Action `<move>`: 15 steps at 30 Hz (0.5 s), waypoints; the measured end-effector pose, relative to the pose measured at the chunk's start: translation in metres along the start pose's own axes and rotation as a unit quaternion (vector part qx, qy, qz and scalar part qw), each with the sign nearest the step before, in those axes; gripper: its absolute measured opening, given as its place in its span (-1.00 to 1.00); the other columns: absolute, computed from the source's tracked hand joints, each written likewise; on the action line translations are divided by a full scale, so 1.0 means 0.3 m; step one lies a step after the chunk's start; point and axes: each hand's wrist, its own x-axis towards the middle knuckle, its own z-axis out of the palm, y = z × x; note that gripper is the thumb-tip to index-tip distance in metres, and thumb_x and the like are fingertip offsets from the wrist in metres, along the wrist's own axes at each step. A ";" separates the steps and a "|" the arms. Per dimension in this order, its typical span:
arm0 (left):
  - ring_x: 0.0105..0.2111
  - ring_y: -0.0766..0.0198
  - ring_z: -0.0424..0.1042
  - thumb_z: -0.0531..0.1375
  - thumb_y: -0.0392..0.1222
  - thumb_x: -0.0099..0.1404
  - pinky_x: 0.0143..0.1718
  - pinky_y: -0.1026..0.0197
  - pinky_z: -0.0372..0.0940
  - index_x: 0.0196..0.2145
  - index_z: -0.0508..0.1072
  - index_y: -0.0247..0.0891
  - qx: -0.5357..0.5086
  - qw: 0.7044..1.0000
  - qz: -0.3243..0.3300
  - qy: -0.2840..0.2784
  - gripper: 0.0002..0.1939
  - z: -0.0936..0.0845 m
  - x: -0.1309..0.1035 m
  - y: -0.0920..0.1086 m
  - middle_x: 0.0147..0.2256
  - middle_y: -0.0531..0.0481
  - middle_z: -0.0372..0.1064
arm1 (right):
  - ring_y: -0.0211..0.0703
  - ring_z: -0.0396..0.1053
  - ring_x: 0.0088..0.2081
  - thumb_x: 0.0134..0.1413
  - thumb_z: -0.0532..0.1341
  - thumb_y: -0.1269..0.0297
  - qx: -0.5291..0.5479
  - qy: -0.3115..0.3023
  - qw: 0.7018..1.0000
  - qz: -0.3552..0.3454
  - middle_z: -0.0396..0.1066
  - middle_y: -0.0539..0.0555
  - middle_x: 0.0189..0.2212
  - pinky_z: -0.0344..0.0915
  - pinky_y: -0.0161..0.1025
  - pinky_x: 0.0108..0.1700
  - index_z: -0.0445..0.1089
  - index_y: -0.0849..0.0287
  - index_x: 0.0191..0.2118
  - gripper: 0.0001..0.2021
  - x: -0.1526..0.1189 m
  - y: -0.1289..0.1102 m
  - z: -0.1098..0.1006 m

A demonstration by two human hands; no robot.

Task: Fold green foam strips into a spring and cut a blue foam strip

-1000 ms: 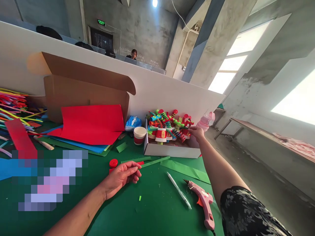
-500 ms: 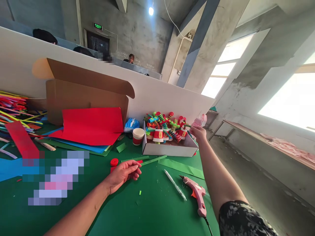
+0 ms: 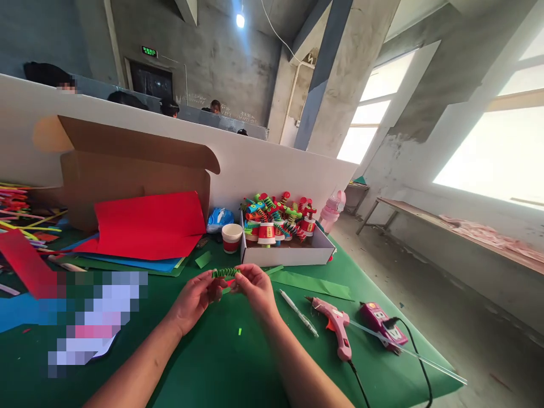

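— What could go wrong, nearest first?

— The one pink glue gun (image 3: pixel 338 331) lies towards the tabletop's (image 3: pixel 204 362) right edge; a forearm snagging its black cord (image 3: pixel 359 382) could drag it. The one pen (image 3: pixel 298 313) might roll if nudged

— And the hands?

— Two: left hand (image 3: pixel 189 303) and right hand (image 3: pixel 259 289) pinch opposite ends of one pleated green strip (image 3: pixel 225 272), above the tabletop's middle. Too hard a pull could tear or flatten its folds

— Farther off?

— One white box (image 3: pixel 289 258) by the far edge, its colourful figures (image 3: pixel 266 231) too tangled to count; a bump could topple some. Beside it, one cup stack (image 3: pixel 232 238) and one pink bottle (image 3: pixel 331 212)
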 end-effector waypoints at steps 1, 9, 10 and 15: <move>-0.54 0.34 0.33 0.41 0.07 -0.07 -0.47 0.28 0.23 -0.43 0.52 -0.32 -0.001 1.000 0.000 0.005 -0.60 -0.001 0.001 0.002 -0.51 -0.02 0.45 | -0.26 0.36 -0.54 -0.34 0.46 0.00 0.000 0.004 1.000 0.006 0.41 -0.05 -0.54 0.38 -0.25 -0.40 0.43 0.12 -0.38 -0.60 -0.005 0.020 -0.012; -0.55 0.30 0.31 0.29 0.20 0.07 -0.47 0.22 0.24 -0.39 0.52 -0.31 0.053 0.999 0.013 -0.002 -0.55 0.009 -0.002 0.005 -0.53 -0.02 0.41 | -0.28 0.34 -0.51 -0.30 0.46 0.05 0.010 0.017 0.999 0.032 0.42 -0.02 -0.45 0.37 -0.25 -0.39 0.45 0.12 -0.37 -0.64 0.002 0.044 -0.084; -0.55 0.30 0.31 0.29 0.21 0.07 -0.47 0.22 0.23 -0.39 0.53 -0.31 0.055 0.998 0.012 -0.001 -0.54 0.008 -0.001 0.004 -0.53 -0.02 0.42 | -0.28 0.34 -0.50 -0.30 0.46 0.06 0.013 0.018 0.999 0.036 0.42 -0.01 -0.44 0.37 -0.26 -0.39 0.45 0.12 -0.37 -0.65 0.003 0.045 -0.084; -0.56 0.32 0.31 0.29 0.22 0.05 -0.49 0.24 0.21 -0.40 0.53 -0.31 0.054 0.998 0.019 0.012 -0.53 -0.001 0.009 0.003 -0.52 -0.03 0.42 | -0.27 0.35 -0.50 -0.30 0.46 0.08 0.017 0.020 0.998 0.049 0.42 -0.02 -0.44 0.38 -0.26 -0.39 0.46 0.11 -0.37 -0.66 0.001 0.050 -0.079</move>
